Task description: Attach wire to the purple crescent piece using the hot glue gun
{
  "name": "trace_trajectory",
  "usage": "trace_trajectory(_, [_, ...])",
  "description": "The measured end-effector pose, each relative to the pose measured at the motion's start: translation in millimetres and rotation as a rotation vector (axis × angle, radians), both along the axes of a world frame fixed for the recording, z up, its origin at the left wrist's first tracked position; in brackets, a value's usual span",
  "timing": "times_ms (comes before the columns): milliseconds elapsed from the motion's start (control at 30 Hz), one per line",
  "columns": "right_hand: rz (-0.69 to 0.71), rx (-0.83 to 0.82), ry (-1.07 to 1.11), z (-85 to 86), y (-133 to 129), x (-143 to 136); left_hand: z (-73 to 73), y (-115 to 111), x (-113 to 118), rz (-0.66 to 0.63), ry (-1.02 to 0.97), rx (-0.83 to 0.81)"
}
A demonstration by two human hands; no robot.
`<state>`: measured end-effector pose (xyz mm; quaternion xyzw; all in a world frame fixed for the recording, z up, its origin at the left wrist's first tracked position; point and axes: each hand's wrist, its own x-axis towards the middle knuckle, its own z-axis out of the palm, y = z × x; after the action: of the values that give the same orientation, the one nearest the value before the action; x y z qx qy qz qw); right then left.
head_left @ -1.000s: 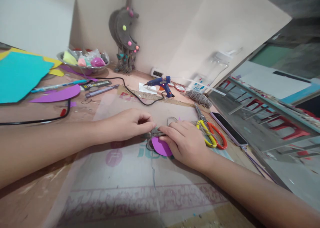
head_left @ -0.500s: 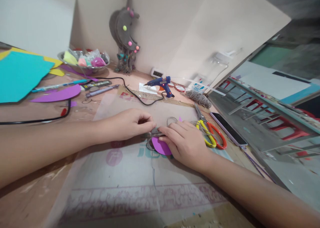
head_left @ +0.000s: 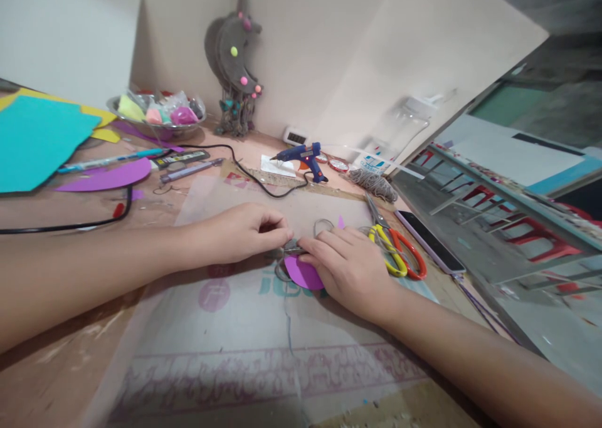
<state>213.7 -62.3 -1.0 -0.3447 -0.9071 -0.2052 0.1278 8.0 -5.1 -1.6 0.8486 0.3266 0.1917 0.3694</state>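
While fingers curl, right grip holds purple paper.

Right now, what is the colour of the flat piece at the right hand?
Purple; the flat piece at the right hand shows best in the head view.

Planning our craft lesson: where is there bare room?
The printed sheet is mostly bare nearer than the left hand and right hand, and in a narrow band between left hand and black cord. Crowded: right of the right hand, with scissors and smartphone; far left, with blue pen and pointed purple paper.
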Motion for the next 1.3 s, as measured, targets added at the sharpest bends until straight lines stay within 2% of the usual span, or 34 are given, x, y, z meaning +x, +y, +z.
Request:
trace_trajectory(100, [-0.003,-0.022,0.064,-0.5,1,1,-0.8,0,0,0.005,0.001,-0.008])
trace_trajectory(333, [-0.113,-0.264,0.35,2.1,8,7,-2.3,0,-1,0.034,-0.073,-0.002])
trace_trajectory(533, [-0.097,-0.313,0.38,-1.0,12,9,-1.6,1,-3,0.11,-0.093,0.05])
trace_trajectory(733, [-0.116,-0.388,0.461,-5.8,15,8,-2.3,1,-1,0.041,-0.112,0.03])
trace_trajectory(867, [-0.136,-0.382,0.504,-4.6,14,6,-3.5,-2,-1,-0.023,-0.05,0.021])
trace_trajectory(1100, [-0.14,-0.403,0.506,-3.9,13,5,-5.8,-3,-1,-0.014,-0.028,0.056])
trace_trajectory(1300, [-0.162,-0.406,0.51,-4.0,14,5,-5.3,-2,-2,-0.038,-0.028,0.001])
